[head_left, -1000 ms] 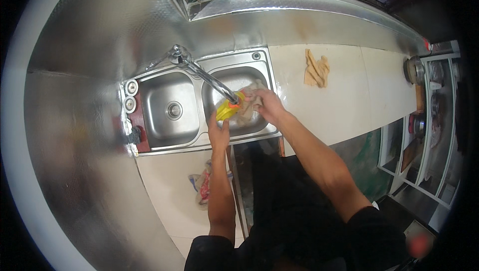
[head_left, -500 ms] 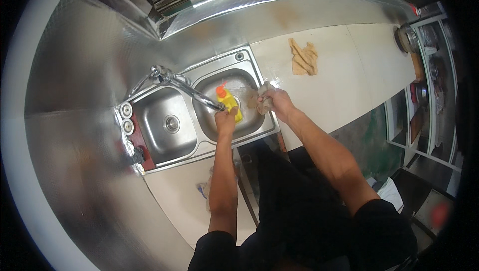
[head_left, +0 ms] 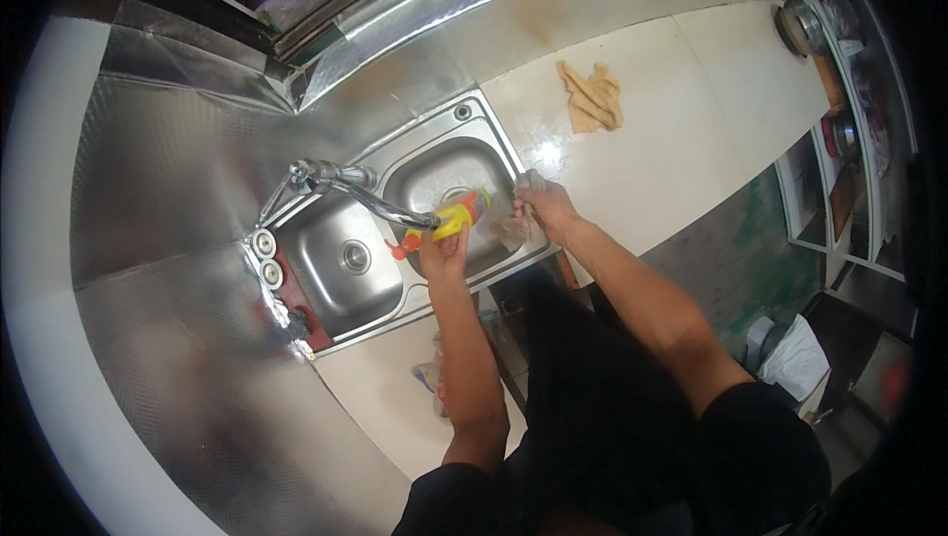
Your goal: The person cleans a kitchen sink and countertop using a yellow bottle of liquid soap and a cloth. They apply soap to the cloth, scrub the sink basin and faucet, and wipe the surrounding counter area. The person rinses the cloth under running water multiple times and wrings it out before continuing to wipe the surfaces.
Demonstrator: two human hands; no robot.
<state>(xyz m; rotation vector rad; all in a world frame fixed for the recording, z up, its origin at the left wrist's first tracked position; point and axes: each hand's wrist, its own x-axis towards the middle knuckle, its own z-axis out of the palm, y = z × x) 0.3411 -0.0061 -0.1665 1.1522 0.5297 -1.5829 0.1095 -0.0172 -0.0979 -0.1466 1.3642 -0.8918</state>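
Observation:
Over the right basin (head_left: 415,176) of a steel double sink, my left hand (head_left: 444,252) is closed around a yellow bottle (head_left: 456,219) with an orange cap. The bottle lies tilted, its cap end to the left and its base up to the right, just by the spout of the chrome faucet (head_left: 380,204). At the basin's right edge, my right hand (head_left: 549,210) grips a wet greyish-brown cloth (head_left: 510,230), part of which hangs down into the basin. Fingers partly hide the cloth.
A tan cloth (head_left: 592,99) lies crumpled on the pale counter (head_left: 681,121) to the right. Two round strainers (head_left: 268,258) sit beside the left basin (head_left: 341,230). A white shelf rack (head_left: 839,141) stands at the far right.
The bottle has turned from upright to tilted, its cap now pointing left and its base raised. My right hand stays at the basin's right edge with the cloth. The whole view has shifted slightly.

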